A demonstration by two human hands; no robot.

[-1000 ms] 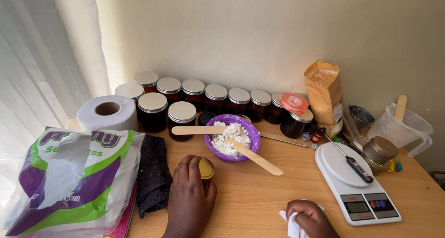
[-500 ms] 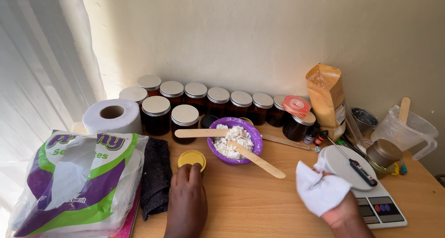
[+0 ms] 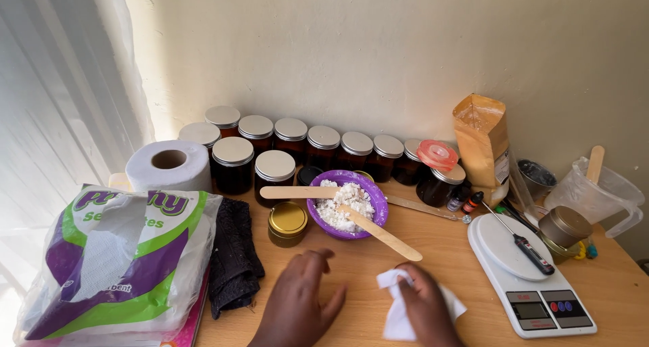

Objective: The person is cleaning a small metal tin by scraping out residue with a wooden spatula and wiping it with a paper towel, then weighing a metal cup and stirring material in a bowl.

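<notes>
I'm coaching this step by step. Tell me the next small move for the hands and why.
Probably press the white tissue in the right hand onto the bare tabletop and wipe. The tissue is already on the wood, the left hand is open and empty, and the gold-lidded jar stands apart.

Cream wall (image 3: 405, 49) — sheer sunlit curtain (image 3: 54, 103) — wooden table (image 3: 446, 252)

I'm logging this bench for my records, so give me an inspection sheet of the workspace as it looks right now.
Surface: wooden table, crowded along the back.
Job's things: gold-lidded jar beside purple bowl of white flakes; white tissue.
Clutter: amber jars, paper roll, plastic bag, dark cloth, kitchen scale with probe thermometer, brown pouch, plastic jug.
Grippers: left hand open, flat on the table; right hand on the tissue.
Cables: nothing seen.
Surroundings: cream wall, curtain.
</notes>
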